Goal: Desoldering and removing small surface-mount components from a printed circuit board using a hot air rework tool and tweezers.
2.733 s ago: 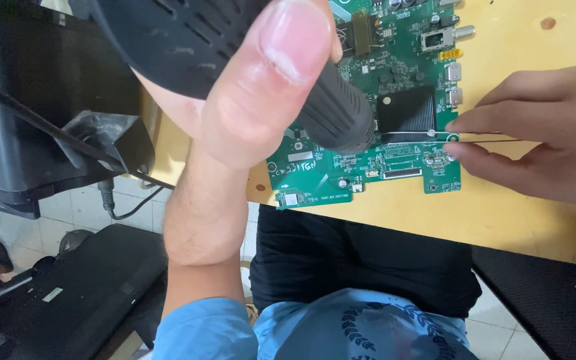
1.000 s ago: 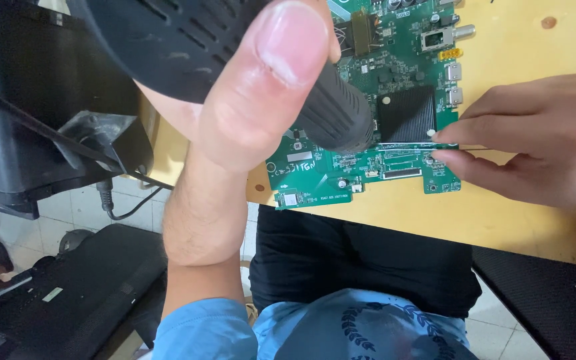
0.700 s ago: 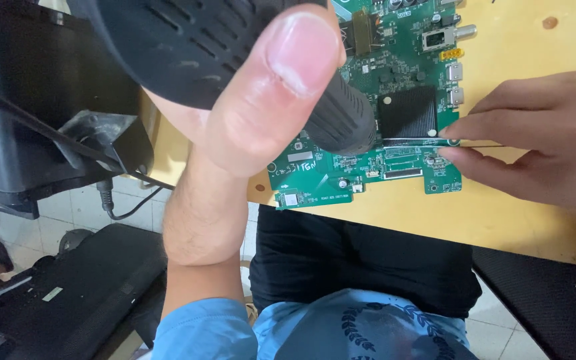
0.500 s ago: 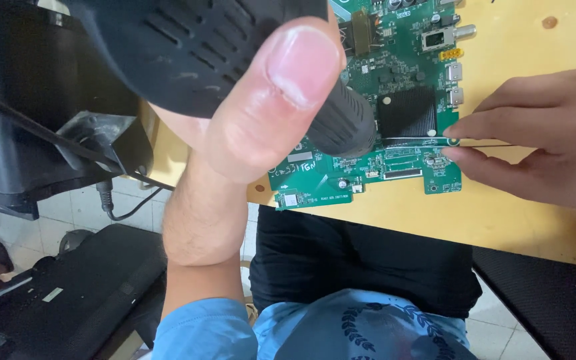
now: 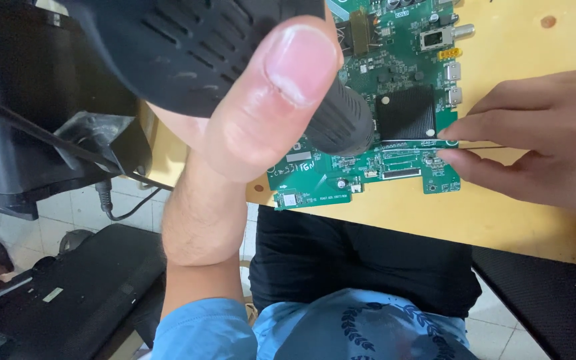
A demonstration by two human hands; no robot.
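Hot-air tool point(image 5: 235, 60) aimed at green circuit board point(image 5: 375, 133) on yellow bench point(image 5: 521, 220).
Gripped in left hand point(image 5: 248, 127), nozzle toward black heatsink point(image 5: 406, 113); right hand point(image 5: 535, 140) fingers point(image 5: 465, 128) pinched on thin tweezers point(image 5: 435, 146) at 3 o'clock, steadying.

**One board, one tool, two hands**

One green circuit board point(image 5: 395, 107) lies on the single yellow wooden table point(image 5: 535, 220). On the board sits one black ribbed heat sink point(image 5: 406, 113), with three metal ports stacked down the right edge and one round coaxial socket point(image 5: 463, 31) at the top. Two hands are in view: the left hand point(image 5: 261, 113) wrapped around one black heat gun point(image 5: 235, 60), the right hand point(image 5: 541, 140) pinching one thin wire point(image 5: 421, 142). One dark knot marks the tabletop.
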